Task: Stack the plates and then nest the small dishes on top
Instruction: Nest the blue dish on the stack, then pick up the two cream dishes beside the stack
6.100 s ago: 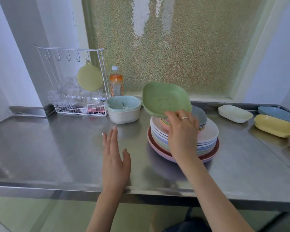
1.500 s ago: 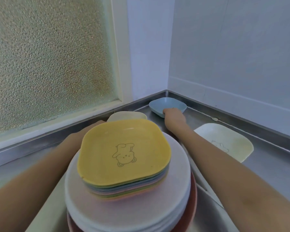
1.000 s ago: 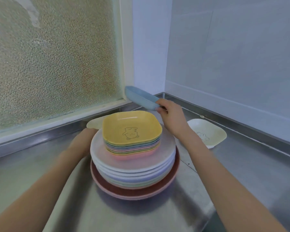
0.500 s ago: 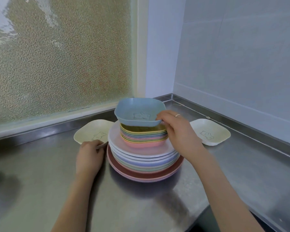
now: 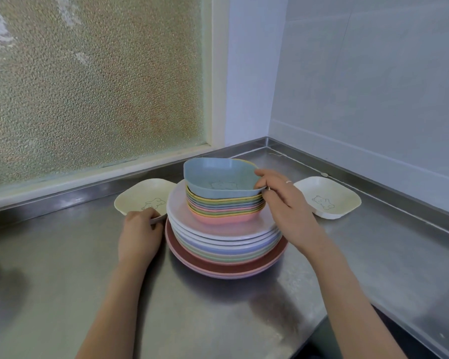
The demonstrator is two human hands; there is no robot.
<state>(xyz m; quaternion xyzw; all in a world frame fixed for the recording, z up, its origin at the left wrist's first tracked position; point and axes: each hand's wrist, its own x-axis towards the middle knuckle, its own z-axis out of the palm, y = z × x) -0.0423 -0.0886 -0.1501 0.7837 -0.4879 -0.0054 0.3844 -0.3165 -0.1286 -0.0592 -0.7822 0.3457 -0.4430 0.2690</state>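
Note:
A stack of round plates [image 5: 226,244] stands on the steel counter, with a pile of nested small square dishes [image 5: 223,208] on top. My right hand [image 5: 285,206] pinches the right rim of a blue dish [image 5: 218,177], which sits tilted on that pile. A cream dish [image 5: 145,200] with a bear drawing lies on the counter left of the stack; my left hand [image 5: 140,234] grips its near rim. A white bear dish [image 5: 327,196] lies right of the stack, untouched.
The steel counter [image 5: 62,281] runs into a corner behind the stack, with a raised lip along a frosted window [image 5: 88,73] and a tiled wall [image 5: 373,86]. Its front edge drops off at lower right. A pale object shows at the far left edge.
My right hand lifted the blue dish from the back corner and brought it down onto the nested pile. My left hand has stayed at the cream dish's rim.

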